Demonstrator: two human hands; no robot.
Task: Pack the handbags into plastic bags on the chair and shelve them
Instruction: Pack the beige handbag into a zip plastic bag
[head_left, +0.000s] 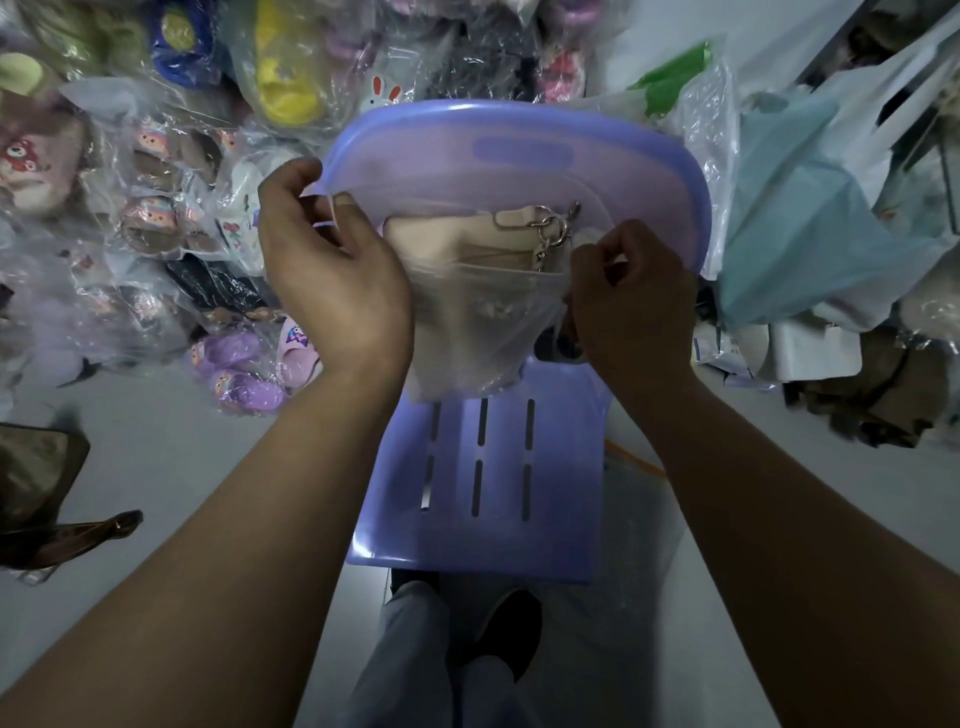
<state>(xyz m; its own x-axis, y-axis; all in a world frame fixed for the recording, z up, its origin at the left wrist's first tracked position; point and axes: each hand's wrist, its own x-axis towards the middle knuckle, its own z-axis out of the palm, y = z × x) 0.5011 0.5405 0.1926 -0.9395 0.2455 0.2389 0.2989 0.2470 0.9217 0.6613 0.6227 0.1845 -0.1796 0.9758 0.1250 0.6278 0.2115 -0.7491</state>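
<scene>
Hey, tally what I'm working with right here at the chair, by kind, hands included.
Beige handbag: 1
Clear plastic bag: 1
Purple chair: 1
Hands: 2, left hand and right hand
Total: 5

We log dim, flat indoor light with a cool violet cast. The brightest patch is the pale floor (358, 613) by the chair's (415, 156) front edge (the source seems overhead, though no lamp is in frame). A soft sheen runs along the chair's top rim. Small glints sit on the wrapped goods (156, 208) upper left and on the metal clasp (556, 226).

Both forearms read underexposed, and the left hand (332, 270) and right hand (634, 306) show little surface detail. The plastic bag (483, 332) looks milky. Wide-angle bend is strong: the arms balloon toward the lower corners. The brown bag (36, 478) at the left edge is soft.
</scene>
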